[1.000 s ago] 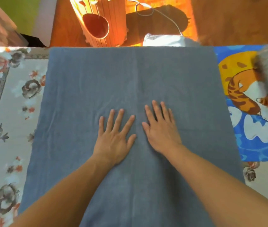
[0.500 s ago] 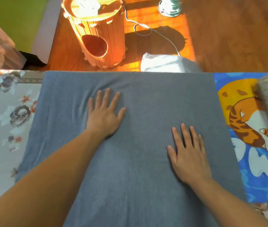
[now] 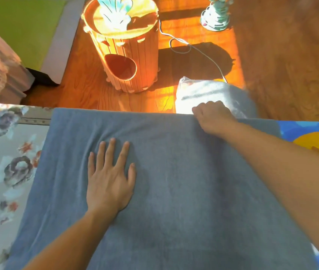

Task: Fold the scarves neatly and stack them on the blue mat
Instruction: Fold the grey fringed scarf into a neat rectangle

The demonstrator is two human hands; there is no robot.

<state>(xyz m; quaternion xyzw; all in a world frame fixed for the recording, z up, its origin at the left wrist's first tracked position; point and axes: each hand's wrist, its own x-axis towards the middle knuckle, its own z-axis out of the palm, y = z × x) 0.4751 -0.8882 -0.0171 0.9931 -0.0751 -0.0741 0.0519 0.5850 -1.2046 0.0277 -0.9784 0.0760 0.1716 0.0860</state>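
Right hand (image 3: 212,116) has left smoothing, now curled on grey scarf (image 3: 174,191) far edge; left hand (image 3: 110,180) stays flat, pressing; fold starting.

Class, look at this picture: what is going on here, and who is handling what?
A person is working on a large grey-blue scarf spread flat over a floral cloth. The left hand presses flat on it, fingers straight. The right hand grips its far edge, fingers curled. The scarf is not yet folded.
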